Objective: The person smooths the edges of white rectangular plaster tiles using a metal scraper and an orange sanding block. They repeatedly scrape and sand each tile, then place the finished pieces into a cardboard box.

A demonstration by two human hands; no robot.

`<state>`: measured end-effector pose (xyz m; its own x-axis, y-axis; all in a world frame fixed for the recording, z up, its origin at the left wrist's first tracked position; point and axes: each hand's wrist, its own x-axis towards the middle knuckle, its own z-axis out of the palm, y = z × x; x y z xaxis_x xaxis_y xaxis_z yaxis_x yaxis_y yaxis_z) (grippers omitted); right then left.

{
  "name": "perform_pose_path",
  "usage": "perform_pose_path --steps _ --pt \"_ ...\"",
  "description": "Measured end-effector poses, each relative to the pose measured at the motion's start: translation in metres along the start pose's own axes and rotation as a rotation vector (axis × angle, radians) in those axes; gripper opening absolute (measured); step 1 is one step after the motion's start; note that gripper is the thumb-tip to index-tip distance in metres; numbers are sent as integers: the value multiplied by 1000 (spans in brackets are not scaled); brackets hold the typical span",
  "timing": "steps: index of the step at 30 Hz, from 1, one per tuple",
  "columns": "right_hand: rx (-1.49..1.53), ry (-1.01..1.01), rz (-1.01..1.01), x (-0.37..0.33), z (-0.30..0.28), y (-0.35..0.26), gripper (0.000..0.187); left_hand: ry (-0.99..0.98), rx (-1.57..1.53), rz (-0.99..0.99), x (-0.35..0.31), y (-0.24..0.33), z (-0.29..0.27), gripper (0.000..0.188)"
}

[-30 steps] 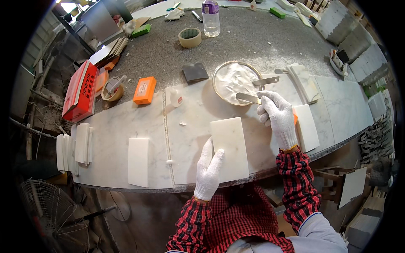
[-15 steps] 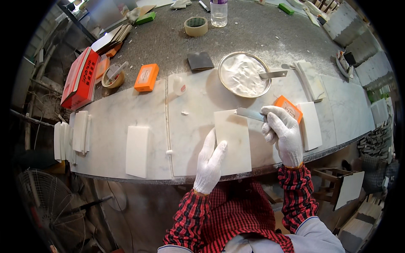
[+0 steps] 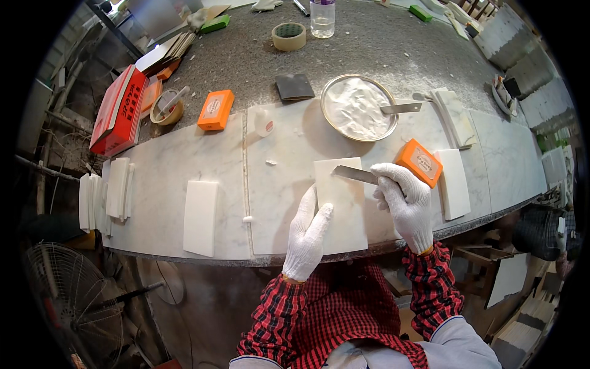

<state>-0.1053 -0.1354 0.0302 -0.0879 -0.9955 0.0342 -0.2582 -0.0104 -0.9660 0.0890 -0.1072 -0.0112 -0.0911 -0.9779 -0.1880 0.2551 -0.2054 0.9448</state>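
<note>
My left hand [image 3: 306, 237], in a white knit glove, grips the left edge of a flat white tile [image 3: 345, 218]; its thumb lies on top and the other fingers run along the side. In my right hand [image 3: 404, 203], also gloved, is a putty knife [image 3: 354, 174] with a thin metal blade. The blade lies across the upper part of the tile, its tip near the far left corner. Beyond the tile, a round metal tin [image 3: 356, 134] holds white paste [image 3: 355, 104]. A second spatula [image 3: 402, 108] rests in the paste, its handle over the rim.
Orange boxes [image 3: 420, 162] [image 3: 215, 110] flank the work area. White tiles lie at left [image 3: 201, 218] and right [image 3: 453, 184]. A small white bottle [image 3: 263, 123], black sheet [image 3: 294, 87], tape roll [image 3: 289, 37], water bottle [image 3: 322, 19] and red box [image 3: 120, 112] stand farther off.
My right hand has moved slightly left and turned the putty knife, bringing its blade from the tile's far edge onto its upper face. The left hand keeps its hold.
</note>
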Motion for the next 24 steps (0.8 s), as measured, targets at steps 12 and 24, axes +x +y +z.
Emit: perform_pose_path --steps 12,24 --pt "226 -5 313 4 -1 -17 20 17 27 3 1 -11 -4 54" --pt "-49 20 223 1 -13 -7 19 -28 37 0 -1 -2 -1 52"
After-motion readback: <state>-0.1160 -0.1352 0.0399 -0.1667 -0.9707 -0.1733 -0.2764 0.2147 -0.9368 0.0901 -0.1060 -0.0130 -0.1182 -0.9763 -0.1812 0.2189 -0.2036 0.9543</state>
